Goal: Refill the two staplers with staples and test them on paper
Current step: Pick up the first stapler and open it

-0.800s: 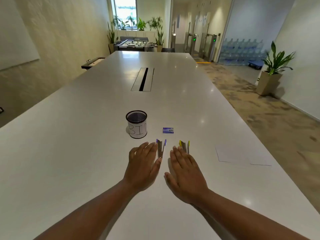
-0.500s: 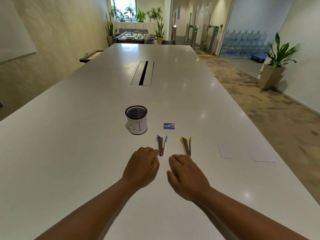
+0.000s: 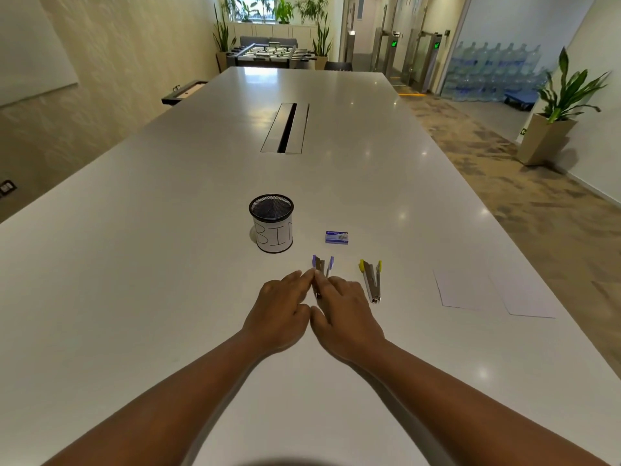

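Observation:
A purple stapler (image 3: 322,266) lies opened out on the white table (image 3: 168,297), just beyond my fingertips. My left hand (image 3: 279,307) reaches it from the left, its straight fingertips touching the stapler's left side. My right hand (image 3: 342,311) lies against its right side and covers part of its near end. Neither hand plainly grips it. A yellow stapler (image 3: 371,280), also opened out, lies untouched to the right. The small blue staple box (image 3: 336,237) sits behind both staplers. White paper sheets (image 3: 470,290) lie flat further right.
A black mesh cup labelled BIN (image 3: 272,227) stands behind and left of the purple stapler. A cable slot (image 3: 285,127) runs down the table's middle, further back. The table's right edge borders a carpeted floor with a potted plant (image 3: 554,119).
Both hands have moved forward and together onto the purple stapler; before, they rested apart on the table short of the two staplers.

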A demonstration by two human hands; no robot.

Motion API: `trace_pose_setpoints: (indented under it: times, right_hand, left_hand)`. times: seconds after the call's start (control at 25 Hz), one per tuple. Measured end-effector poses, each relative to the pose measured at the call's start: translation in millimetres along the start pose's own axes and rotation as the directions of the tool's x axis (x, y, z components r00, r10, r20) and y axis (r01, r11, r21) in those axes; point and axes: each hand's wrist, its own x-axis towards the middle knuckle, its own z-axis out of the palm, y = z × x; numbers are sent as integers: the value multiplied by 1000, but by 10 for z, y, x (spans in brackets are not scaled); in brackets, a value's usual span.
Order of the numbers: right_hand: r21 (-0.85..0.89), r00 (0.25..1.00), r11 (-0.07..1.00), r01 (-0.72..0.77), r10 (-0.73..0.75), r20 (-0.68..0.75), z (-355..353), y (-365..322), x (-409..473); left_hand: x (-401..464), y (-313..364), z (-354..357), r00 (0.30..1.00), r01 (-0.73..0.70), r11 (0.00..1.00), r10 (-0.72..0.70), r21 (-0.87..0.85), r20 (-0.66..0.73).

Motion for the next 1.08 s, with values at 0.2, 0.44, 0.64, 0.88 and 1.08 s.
trace_pose_setpoints:
  times: [0.2, 0.44, 0.64, 0.88, 1.08]
  right_hand:
    - [106, 992, 992, -68, 78, -98, 50, 21, 82]
    - [217, 963, 972, -91, 141, -228, 5, 16, 103]
    - [321, 951, 941, -111, 194, -242, -39, 14, 34]
    - [342, 946, 939, -19, 127, -298, -39, -5, -44]
    - [211, 957, 976, 59, 5, -291, -24, 13, -29]
  left_hand:
    - [-34, -37, -10, 1000, -22, 995, 23, -99, 8]
    - [-31, -36, -5, 997, -83, 988, 82, -130, -12]
    - [-36, -77, 59, 994, 7, 966, -34, -258, -99]
    - [55, -137, 136, 969, 101, 993, -111, -56, -223]
    - [35, -123, 71, 941, -15, 978, -56, -206, -335]
